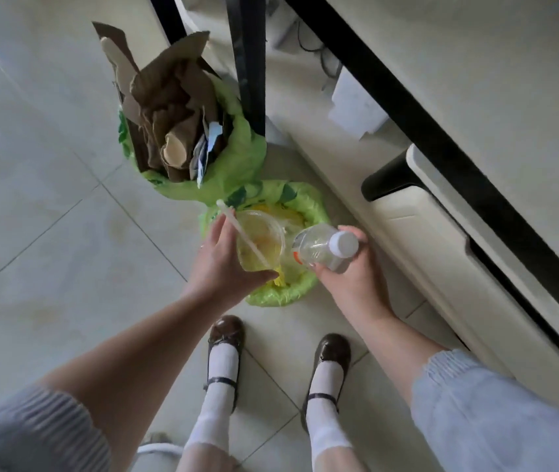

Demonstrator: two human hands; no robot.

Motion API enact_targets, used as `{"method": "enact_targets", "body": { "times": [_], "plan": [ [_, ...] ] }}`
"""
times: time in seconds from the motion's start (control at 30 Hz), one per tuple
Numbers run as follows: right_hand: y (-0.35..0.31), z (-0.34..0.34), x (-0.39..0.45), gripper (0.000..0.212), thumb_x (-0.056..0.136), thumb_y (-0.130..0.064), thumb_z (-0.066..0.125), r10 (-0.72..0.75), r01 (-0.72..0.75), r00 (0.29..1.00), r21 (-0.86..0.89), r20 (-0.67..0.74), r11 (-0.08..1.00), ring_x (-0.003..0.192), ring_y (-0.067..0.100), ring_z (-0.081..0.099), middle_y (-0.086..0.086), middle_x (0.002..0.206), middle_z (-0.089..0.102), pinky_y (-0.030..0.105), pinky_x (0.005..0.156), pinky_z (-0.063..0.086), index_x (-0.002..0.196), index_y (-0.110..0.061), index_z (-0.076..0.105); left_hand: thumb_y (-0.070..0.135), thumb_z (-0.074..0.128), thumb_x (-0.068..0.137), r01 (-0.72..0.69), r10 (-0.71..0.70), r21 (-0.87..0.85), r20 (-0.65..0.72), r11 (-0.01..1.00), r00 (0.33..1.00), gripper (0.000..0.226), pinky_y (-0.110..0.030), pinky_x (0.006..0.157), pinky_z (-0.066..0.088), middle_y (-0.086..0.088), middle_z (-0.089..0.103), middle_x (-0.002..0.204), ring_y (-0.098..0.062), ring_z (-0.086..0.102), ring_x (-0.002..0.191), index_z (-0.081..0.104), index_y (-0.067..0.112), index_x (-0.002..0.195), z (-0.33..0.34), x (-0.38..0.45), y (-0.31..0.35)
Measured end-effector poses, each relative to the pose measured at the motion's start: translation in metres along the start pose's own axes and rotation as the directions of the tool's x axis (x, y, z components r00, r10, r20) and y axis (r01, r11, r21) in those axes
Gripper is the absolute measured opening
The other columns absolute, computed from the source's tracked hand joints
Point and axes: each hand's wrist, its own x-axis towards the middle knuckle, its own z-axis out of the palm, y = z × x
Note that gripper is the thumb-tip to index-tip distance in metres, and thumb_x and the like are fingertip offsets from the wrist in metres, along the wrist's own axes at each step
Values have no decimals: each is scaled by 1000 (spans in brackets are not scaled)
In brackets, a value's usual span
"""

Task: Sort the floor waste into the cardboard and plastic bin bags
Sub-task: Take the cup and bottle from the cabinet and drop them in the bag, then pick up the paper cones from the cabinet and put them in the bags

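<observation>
Two green bin bags stand on the tiled floor. The far one (237,165) is stuffed with brown cardboard (165,107). The near one (291,291) holds yellowish plastic waste. My left hand (223,264) grips a clear plastic cup (259,243) with a white straw (237,229), held over the near bag. My right hand (349,277) grips a clear plastic bottle (319,248) with a white cap, also over the near bag's mouth, right beside the cup.
A black table leg (247,63) stands behind the cardboard bag. A white cabinet with black trim (441,212) runs along the right. White paper (356,107) lies under the table. My two brown shoes (227,338) stand just in front of the near bag.
</observation>
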Motion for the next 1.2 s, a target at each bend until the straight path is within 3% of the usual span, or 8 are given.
{"method": "enact_targets", "body": {
  "times": [0.17, 0.37, 0.5, 0.63, 0.73, 0.87, 1.03, 1.2],
  "plan": [
    [28, 42, 31, 65, 60, -22, 86, -93, 88, 995, -151, -25, 985, 130, 30, 44, 10, 132, 55, 40, 110, 33, 117, -10, 58, 53, 78, 61, -141, 126, 319, 68, 937, 990, 118, -47, 117, -2, 2, 11, 159, -18, 11, 146, 8, 19, 150, 37, 49, -32],
    [40, 59, 48, 77, 68, -39, 79, 30, -12, 998, -271, 60, 963, 144, 26, 17, 10, 153, 25, 35, 118, 14, 134, -18, 44, 60, 75, 60, -185, 140, 498, 126, 848, 982, 118, -55, 114, -6, -3, 11, 158, -23, 1, 147, 13, 16, 150, 58, 76, -50],
    [26, 37, 20, 102, 69, -40, 78, 132, -120, 988, -145, 74, 982, 146, 27, 10, 14, 157, 13, 34, 117, 11, 149, -20, 17, 56, 76, 61, -46, 38, 329, 32, 943, 999, 122, -48, 118, -1, -5, 5, 160, -20, -1, 147, 6, 12, 151, 38, 50, -38],
    [13, -5, -28, 90, 73, -34, 77, 251, -251, 968, -9, -32, 968, 140, 26, 25, 13, 150, 31, 33, 116, 19, 145, -13, 28, 50, 76, 66, 105, -107, 101, 14, 989, 994, 107, -47, 111, 29, -11, 31, 151, -30, 30, 138, 16, 15, 148, 7, 13, 1],
    [1, -43, -68, 73, 75, -31, 76, 327, -313, 934, 112, -141, 943, 133, 26, 37, 12, 139, 45, 31, 111, 26, 136, -9, 43, 40, 75, 74, -12, 11, 10, 137, 1000, 991, 86, -36, 100, 36, -4, 46, 142, -24, 43, 129, 29, 18, 144, -17, -26, 46],
    [-8, -96, -133, 64, 80, -33, 71, 447, -385, 870, 277, -210, 880, 131, 22, 40, 11, 138, 46, 26, 105, 29, 134, -12, 45, 30, 75, 76, -218, 205, 3, 332, 976, 921, 54, -30, 96, 43, 3, 60, 119, -11, 54, 113, 54, 18, 124, -48, -72, 111],
    [9, -145, -217, 57, 81, -34, 69, 594, -447, 753, 442, -283, 778, 126, 20, 45, 7, 135, 49, 22, 99, 33, 130, -17, 48, 26, 75, 76, -374, 317, 16, 501, 927, 806, 44, -26, 94, 44, 0, 65, 110, -14, 60, 106, 59, 15, 116, -44, -126, 176],
    [66, -176, -288, 54, 81, -33, 69, 717, -456, 613, 592, -333, 665, 128, 18, 46, 5, 135, 52, 20, 95, 33, 129, -17, 50, 24, 75, 76, -484, 358, 46, 613, 874, 704, 37, -32, 99, 45, 2, 64, 103, -15, 60, 106, 58, 19, 109, 12, -178, 213]
  ]
}}
